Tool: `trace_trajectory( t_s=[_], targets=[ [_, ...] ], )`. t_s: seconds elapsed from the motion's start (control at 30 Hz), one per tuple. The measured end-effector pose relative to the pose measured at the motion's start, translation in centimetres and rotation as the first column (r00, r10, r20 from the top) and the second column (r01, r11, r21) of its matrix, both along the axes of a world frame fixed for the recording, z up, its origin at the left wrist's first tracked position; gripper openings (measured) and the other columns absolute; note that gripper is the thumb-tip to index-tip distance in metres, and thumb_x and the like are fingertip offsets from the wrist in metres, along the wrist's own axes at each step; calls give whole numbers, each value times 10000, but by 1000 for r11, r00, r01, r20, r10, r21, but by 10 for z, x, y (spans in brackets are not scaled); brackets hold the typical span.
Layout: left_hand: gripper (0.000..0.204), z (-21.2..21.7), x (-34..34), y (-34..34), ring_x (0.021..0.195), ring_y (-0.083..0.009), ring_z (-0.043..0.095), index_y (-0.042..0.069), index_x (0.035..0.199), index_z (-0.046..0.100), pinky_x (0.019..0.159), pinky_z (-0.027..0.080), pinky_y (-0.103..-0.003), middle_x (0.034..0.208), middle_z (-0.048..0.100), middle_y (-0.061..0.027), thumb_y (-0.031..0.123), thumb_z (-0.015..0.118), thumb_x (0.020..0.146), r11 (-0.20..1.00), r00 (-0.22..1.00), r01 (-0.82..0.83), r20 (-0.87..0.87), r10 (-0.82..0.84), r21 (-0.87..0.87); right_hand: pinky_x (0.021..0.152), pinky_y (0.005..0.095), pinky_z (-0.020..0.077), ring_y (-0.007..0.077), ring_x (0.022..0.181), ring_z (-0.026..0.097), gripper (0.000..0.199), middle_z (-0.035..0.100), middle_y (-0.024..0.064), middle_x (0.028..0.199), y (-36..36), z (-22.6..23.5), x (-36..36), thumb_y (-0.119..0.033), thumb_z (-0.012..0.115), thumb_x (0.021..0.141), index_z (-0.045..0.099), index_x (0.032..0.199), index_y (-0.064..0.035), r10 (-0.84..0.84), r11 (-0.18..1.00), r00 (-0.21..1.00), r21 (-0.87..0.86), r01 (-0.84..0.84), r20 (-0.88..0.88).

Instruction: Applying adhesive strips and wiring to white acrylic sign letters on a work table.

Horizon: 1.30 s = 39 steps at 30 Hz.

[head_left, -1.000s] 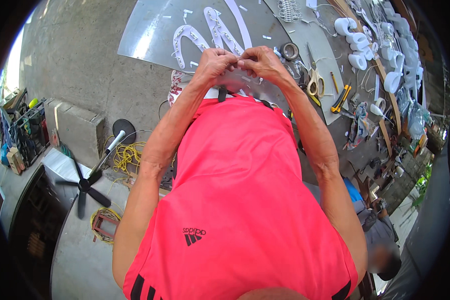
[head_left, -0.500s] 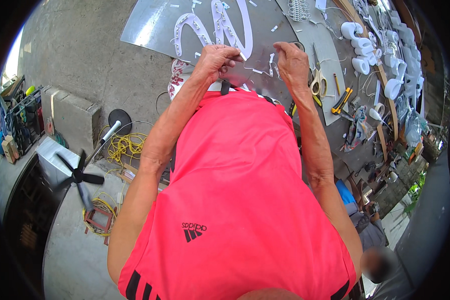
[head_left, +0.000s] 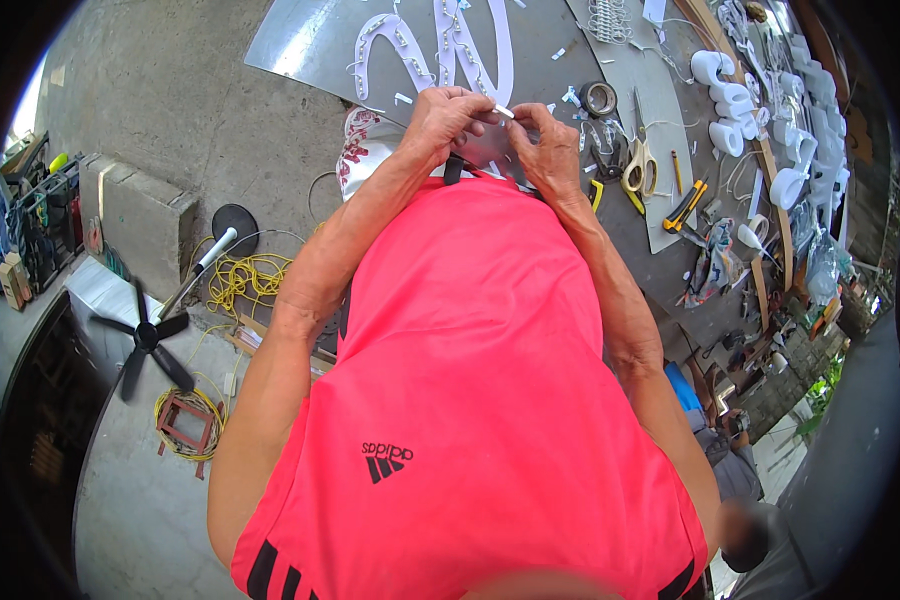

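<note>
My left hand (head_left: pixel 447 122) is closed, pinching one end of a small white LED module (head_left: pixel 504 111). From the other side my right hand (head_left: pixel 547 150) meets it, thumb and forefinger closed at the module's other end. Both hands are just above the near edge of a grey metal sheet. Just beyond them lies a white, curving letter-like shape (head_left: pixel 504 55), with a wired string of small LED modules (head_left: pixel 407 45) along its strokes. My fingers partly hide the module.
On the right lie a roll of black tape (head_left: pixel 598 98), scissors (head_left: pixel 639 168), a yellow utility knife (head_left: pixel 686 206) and a pencil (head_left: pixel 676 172). White curved letter pieces (head_left: pixel 727 138) stand beyond. At left are a black fan (head_left: pixel 146 338) and yellow cable (head_left: pixel 238 285). Another person (head_left: pixel 738 470) is at lower right.
My right hand has moved left to the module at my left fingertips. The loose wired modules that hung between the hands are now mostly out of sight. The tape roll has come into view.
</note>
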<state>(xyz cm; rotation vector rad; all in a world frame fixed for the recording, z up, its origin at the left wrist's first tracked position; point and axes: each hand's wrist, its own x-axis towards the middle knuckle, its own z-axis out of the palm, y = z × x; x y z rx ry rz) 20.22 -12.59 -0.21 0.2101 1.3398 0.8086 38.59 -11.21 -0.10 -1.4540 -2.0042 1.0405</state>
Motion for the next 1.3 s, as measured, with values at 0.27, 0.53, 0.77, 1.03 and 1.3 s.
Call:
trace_trajectory(
  t_s=[0.27, 0.53, 0.77, 1.03, 1.3],
  targets=[
    [329, -10, 4, -9, 721, -161, 662, 70, 1127, 694, 624, 533, -305, 1092, 644, -90, 72, 747, 802, 661, 629, 523, -767, 126, 537, 669, 411, 453, 284, 743, 655, 121, 664, 85, 765, 12, 0, 16, -175, 682, 872, 722, 912, -67, -53, 981, 982, 193, 18, 179],
    [188, -30, 9, -7, 789, -239, 694, 106, 1009, 733, 691, 553, -351, 1088, 650, -50, 95, 734, 821, 546, 519, 667, -842, 148, 507, 727, 434, 464, 307, 833, 623, 148, 637, 111, 819, 37, 13, 23, -193, 669, 887, 716, 907, -55, 188, 947, 921, 185, -262, 342],
    [124, -40, 3, -11, 808, -219, 706, 109, 930, 747, 696, 562, -329, 1052, 667, -39, 113, 768, 808, 514, 552, 657, -817, 170, 551, 806, 424, 497, 333, 894, 648, 166, 680, 140, 889, 65, 3, 15, -206, 679, 887, 715, 935, -51, 254, 967, 949, -64, -247, 186],
    [311, -39, 0, -12, 704, -168, 691, 80, 1063, 666, 638, 550, -288, 1037, 676, -51, 62, 784, 776, 545, 662, 552, -729, 174, 631, 831, 441, 482, 343, 928, 625, 197, 649, 152, 908, 78, -12, 10, -226, 645, 912, 690, 931, -35, 408, 912, 878, -77, -403, 251],
    [362, -38, -1, -12, 707, -162, 687, 78, 1097, 646, 643, 552, -289, 1042, 677, -58, 47, 787, 765, 534, 658, 567, -734, 165, 628, 862, 459, 479, 370, 980, 616, 211, 652, 174, 962, 84, -18, 5, -214, 628, 918, 684, 960, -15, 488, 872, 828, -107, -478, 276]
  ],
)
